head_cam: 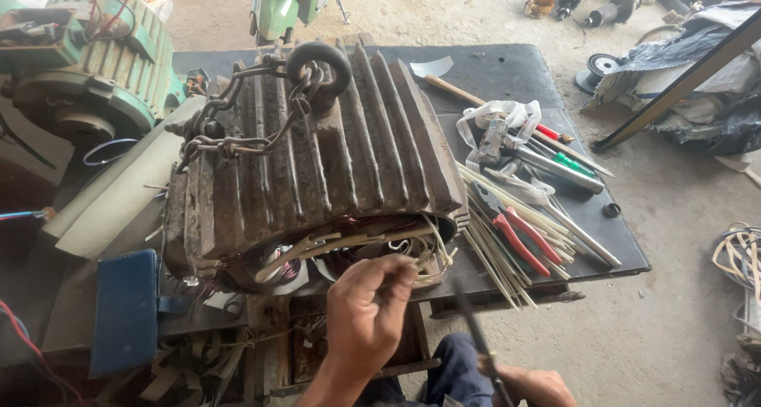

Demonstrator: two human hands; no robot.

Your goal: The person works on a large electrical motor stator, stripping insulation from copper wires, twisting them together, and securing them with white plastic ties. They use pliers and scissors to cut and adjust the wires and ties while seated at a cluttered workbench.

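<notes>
Below the ribbed motor housing (317,153), left hand (366,312) grips a thin stick (400,258).

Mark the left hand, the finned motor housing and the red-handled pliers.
left hand (366,312): head view, back of the hand.
finned motor housing (349,149): head view, top ribs.
red-handled pliers (523,243): head view, a red handle.

Motor housing (317,161) rough rusty ribbed metal; windings (357,225) glossy copper wire
</notes>
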